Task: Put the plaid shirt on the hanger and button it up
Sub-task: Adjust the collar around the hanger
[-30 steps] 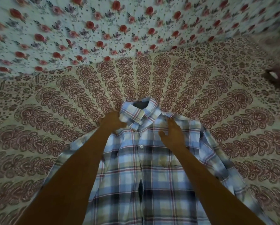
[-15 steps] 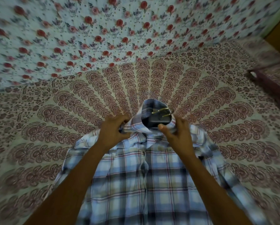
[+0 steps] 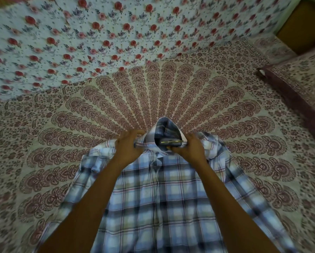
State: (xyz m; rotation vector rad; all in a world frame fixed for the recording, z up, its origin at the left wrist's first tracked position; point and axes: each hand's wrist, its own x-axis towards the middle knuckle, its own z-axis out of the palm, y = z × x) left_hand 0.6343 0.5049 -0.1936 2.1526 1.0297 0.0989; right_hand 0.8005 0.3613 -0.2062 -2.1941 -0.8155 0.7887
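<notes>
While both arms reach forward over the bed, here is how it stands:
Shirt: the plaid shirt (image 3: 164, 203) lies front-up on the bed (image 3: 171, 99), body running from the near edge toward the middle, sleeves spilling out to either side
Collar: the collar (image 3: 166, 129) is lifted off the bed and stands up like an open funnel between the two hands
Left hand: the left hand (image 3: 129, 147) grips the left side of the collar and shoulder, fingers (image 3: 134, 134) curled and pinching the cloth
Right hand: the right hand (image 3: 191, 147) sits at the right side of the collar, fingers (image 3: 189, 136) bent around the cloth edge, thumb pointing in at the opening
Hanger: a thin metallic hanger hook (image 3: 172, 142) shows inside the collar opening, lying crosswise just beside the right thumb; cannot tell whether the thumb actually touches it, and the rest of the hanger is hidden under the cloth
Placket: the front runs down the middle of the shirt; too blurred to tell which buttons are fastened
Bed cover: a cream sheet with maroon fan print, and a floral cloth (image 3: 98, 33) with red roses covering the far left corner
Pillow: a pillow (image 3: 302, 83) in matching maroon print rests at the right edge of the bed, well apart from the shirt
</notes>
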